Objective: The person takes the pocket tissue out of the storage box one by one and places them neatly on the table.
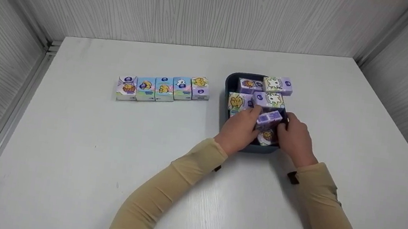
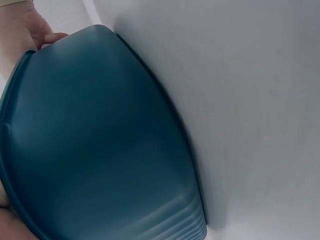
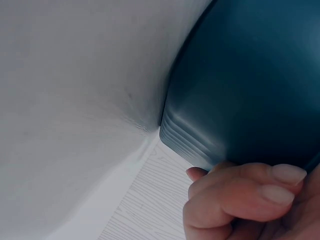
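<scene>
In the head view, a dark teal plastic bin (image 1: 258, 149) holds several cartoon-printed cartons (image 1: 242, 101), one jutting above the rim at 1 o'clock. The left hand (image 1: 239, 128) pinches a purple carton (image 1: 270, 116) over the bin; the right hand (image 1: 297, 139) curls at the 4 o'clock rim, its grip unclear. A five-carton row (image 1: 164, 88) lies well apart at 9 o'clock, white tabletop (image 1: 69, 133) between. Left wrist view: bin wall central, tabletop toward 3 o'clock. Right wrist view: bin at 2, bent fingers (image 3: 240, 200) at 5.
</scene>
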### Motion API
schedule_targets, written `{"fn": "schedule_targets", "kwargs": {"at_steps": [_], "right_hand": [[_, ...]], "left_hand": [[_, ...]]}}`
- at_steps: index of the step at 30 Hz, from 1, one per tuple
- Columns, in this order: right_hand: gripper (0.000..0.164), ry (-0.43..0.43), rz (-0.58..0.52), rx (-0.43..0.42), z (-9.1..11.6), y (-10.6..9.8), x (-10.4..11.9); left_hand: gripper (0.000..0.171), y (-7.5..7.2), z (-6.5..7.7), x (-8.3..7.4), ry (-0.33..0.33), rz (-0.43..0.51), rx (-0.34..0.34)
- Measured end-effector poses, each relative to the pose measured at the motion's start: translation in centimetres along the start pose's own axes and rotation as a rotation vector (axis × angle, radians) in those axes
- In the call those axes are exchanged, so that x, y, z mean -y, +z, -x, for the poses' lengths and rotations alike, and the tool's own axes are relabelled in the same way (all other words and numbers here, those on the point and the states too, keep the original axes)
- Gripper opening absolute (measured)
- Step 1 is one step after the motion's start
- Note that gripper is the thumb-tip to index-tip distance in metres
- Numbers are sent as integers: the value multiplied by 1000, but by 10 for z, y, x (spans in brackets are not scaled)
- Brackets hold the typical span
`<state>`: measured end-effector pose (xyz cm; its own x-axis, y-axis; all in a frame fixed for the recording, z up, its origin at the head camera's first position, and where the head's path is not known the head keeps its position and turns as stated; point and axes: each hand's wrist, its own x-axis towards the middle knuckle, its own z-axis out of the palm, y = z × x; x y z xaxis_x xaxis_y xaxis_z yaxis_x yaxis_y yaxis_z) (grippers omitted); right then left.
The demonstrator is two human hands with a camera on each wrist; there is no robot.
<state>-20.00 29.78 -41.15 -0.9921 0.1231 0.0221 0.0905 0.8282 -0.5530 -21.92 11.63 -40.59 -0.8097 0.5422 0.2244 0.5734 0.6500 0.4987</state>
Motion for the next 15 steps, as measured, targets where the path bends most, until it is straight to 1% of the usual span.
{"fn": "schedule_targets", "kwargs": {"at_steps": [2, 5, 12, 15], "right_hand": [[46, -3, 1, -3, 0, 0, 0], [46, -14, 4, -12, 0, 1, 0], [45, -24, 3, -17, 1, 1, 0], [45, -20, -6, -10, 1, 0, 1]], "left_hand": [[49, 0, 0, 1, 12, 15, -16], [47, 0, 0, 2, 30, 65, -50], [41, -1, 1, 6, 31, 183, -119], [38, -1, 1, 7, 45, 224, -153]]}}
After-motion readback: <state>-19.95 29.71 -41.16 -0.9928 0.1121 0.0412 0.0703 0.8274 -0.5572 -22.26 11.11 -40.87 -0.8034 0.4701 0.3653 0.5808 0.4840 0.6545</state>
